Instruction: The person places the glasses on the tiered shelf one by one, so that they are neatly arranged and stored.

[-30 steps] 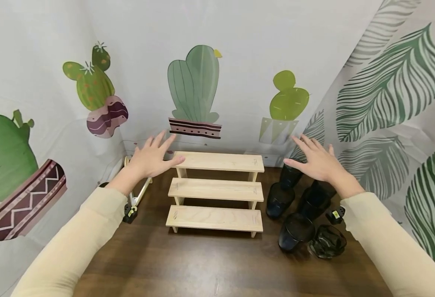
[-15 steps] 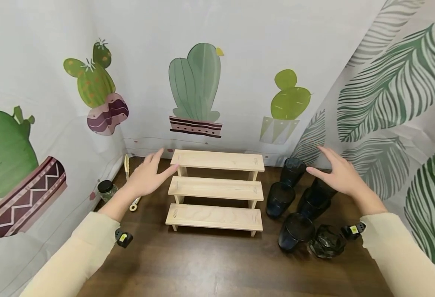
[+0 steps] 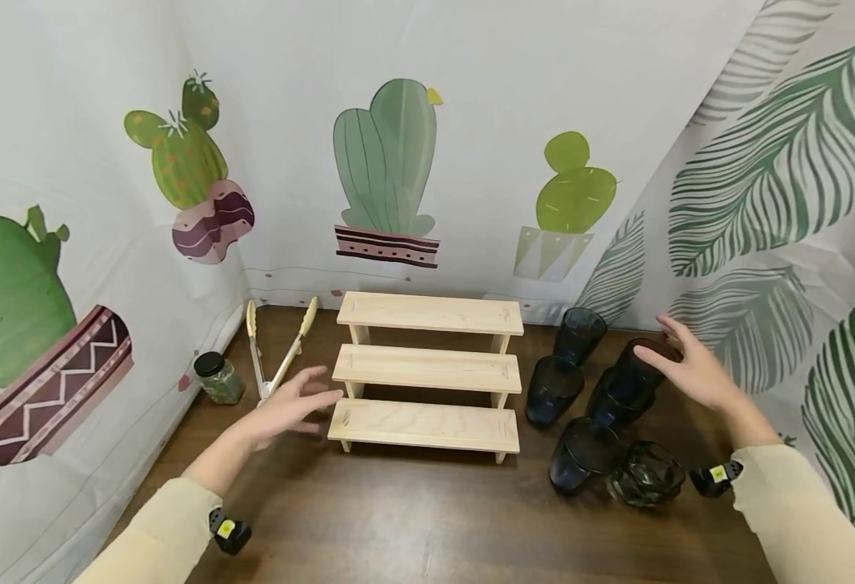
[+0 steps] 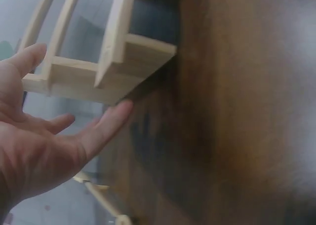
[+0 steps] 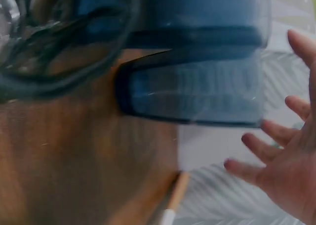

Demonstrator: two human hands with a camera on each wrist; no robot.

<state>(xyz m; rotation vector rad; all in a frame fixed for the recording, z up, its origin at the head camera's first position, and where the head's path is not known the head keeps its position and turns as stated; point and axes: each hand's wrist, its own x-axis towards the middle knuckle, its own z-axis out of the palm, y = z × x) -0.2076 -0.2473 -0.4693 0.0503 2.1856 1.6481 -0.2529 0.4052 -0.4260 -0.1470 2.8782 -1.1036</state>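
Hands both spread, fingers apart, holding nothing. We see the left hand point(image 3: 289, 408) hovering just at 9 o'clock of the wooden three-step riser point(image 3: 427, 373), near its bottom step, tongs point(image 3: 276, 357) and spice jar point(image 3: 219, 377) further at 9–10. Right hand point(image 3: 686, 369) hovers over the dark blue tumblers point(image 3: 588, 389) at 3 o'clock of the riser, its fingertips at one tumbler's rim.

three-step wooden riser point(image 3: 427, 369) | upright, table centre || dark blue tumblers point(image 3: 588, 389) | upright, clustered right of it

Both arms reach forward, left hand point(image 3: 287, 408) and right hand point(image 3: 693, 369) spread flat.
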